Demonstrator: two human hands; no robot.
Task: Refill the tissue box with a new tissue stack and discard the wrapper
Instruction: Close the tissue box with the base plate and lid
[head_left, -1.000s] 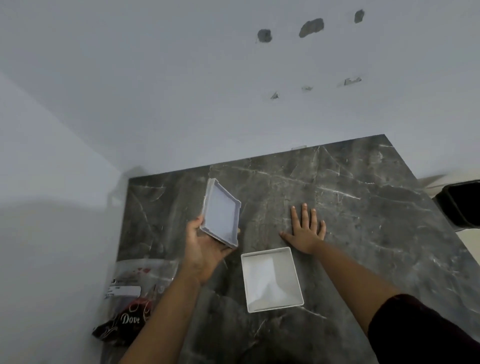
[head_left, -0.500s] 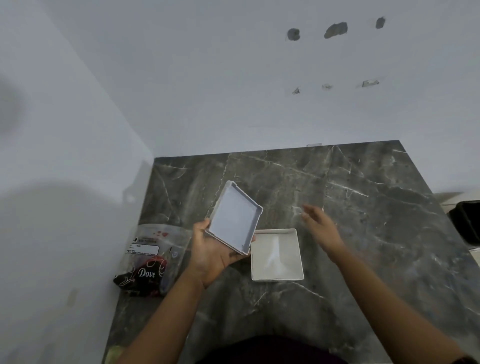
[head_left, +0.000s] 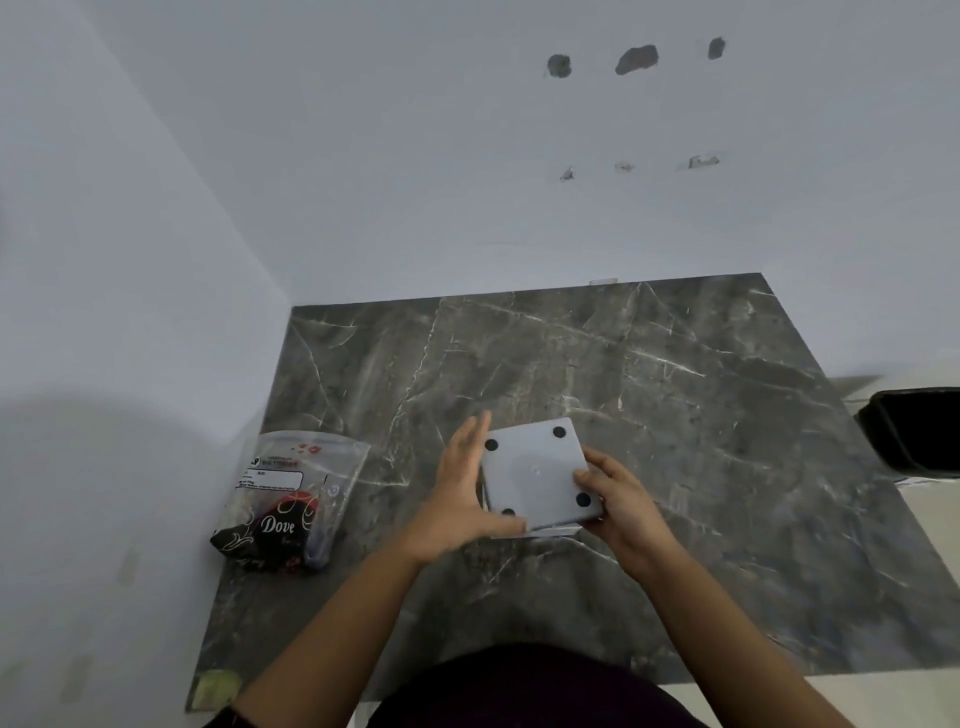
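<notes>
A pale grey square panel of the tissue box, with a black round pad near each corner, lies face-up over the white box part, of which only a thin edge shows below it. My left hand grips the panel's left side, thumb under the near edge. My right hand holds its right near corner. A clear wrapper bag printed "Dove", with dark contents, lies on the dark marble table to the left.
White walls meet at the table's far-left corner. A black bin stands beyond the table's right edge. A small greenish scrap sits at the table's near-left corner.
My left hand turned the grey panel over and brought it down onto the white box part. My right hand moved in from the right and took hold of it.
</notes>
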